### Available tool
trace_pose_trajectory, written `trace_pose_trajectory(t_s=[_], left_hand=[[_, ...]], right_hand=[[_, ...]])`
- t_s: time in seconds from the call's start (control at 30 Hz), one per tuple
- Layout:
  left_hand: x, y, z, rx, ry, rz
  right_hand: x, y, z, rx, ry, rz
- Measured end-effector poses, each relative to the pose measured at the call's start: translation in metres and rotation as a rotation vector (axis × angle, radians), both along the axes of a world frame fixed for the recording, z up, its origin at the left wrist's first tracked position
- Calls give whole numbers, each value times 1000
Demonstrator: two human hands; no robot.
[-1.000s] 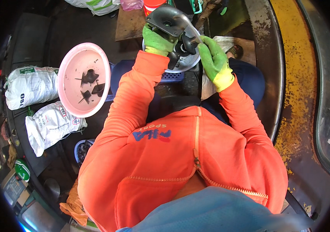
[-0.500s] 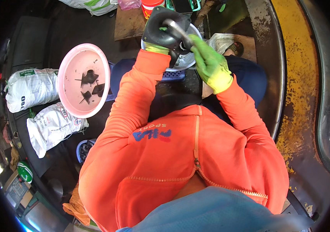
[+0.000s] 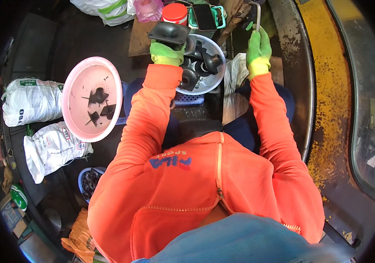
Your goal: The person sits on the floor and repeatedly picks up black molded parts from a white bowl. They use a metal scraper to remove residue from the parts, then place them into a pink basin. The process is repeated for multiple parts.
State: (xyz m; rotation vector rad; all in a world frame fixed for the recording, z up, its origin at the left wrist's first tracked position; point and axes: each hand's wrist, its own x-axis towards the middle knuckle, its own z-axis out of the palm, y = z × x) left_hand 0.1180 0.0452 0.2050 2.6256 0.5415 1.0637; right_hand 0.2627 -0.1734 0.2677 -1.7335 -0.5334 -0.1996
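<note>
My left hand [image 3: 166,53], in a green and yellow glove, grips a black rubber part with a square flange [image 3: 168,32], now tilted nearly edge-on. It is held at the left rim of a white colander [image 3: 208,85]. Inside the colander lie several black rubber parts [image 3: 211,62] with round, flared shapes. Out to the right, my gloved right hand [image 3: 258,51] is closed around a bent metal rod [image 3: 258,15] that points up and away, its far end curving left.
A pink basin [image 3: 82,83] at left holds a few black finned pieces [image 3: 98,96]. White sacks [image 3: 34,103] lie beyond it. Behind the colander are a red-lidded tub [image 3: 175,13] and a phone [image 3: 205,17]. A metal rim [image 3: 309,87] bounds the right side.
The metal rod has left the black rubber part, and my right hand has swung it up and right. My left hand has shifted left and tipped the part, uncovering the colander.
</note>
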Motion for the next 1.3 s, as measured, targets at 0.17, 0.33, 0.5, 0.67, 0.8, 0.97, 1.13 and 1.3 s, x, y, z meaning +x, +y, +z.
trace_pose_trajectory(t_s=[0.17,0.33,0.5,0.67,0.8,0.97,1.13,1.3], left_hand=[[2,-30,-12,-577,-219,-137],[-6,-38,15,-610,-217,-117],[-2,-39,27,-2314,-991,-494],[7,-41,28,-2203,-925,-701],[5,-47,35,-1492,-628,-551],[3,-47,53,-1209,-561,-515],[-9,-65,72,-592,-241,-473],[-17,-79,85,-188,-374,-532]], right_hand=[[49,32,-35,-93,-82,-242],[67,40,-69,-170,-85,-207],[86,44,-82,40,-60,-133],[115,36,-65,-70,-215,-418],[148,24,-39,-311,49,-113],[96,4,11,37,465,-93],[-38,-14,52,-92,565,416],[-75,-31,65,169,819,364]])
